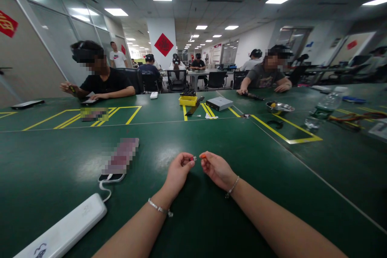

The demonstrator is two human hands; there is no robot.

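Above the green tabletop (193,217), my left hand (178,173) is closed in a pinch on a small red piece with a silvery metal end (194,158), shaped like a USB plug. The metal end points towards my right hand (220,172). Between that hand's thumb and fingertips sits a small orange piece (203,156), mostly covered, so its kind does not show. A narrow gap separates the two pieces, and neither hand rests on anything else.
To the left lie a white power bank (75,221) and a cabled phone (121,157). Farther back are a yellow tray (188,100), a grey box (219,103), a metal bowl (281,107) and a plastic bottle (325,109). Two people sit opposite.
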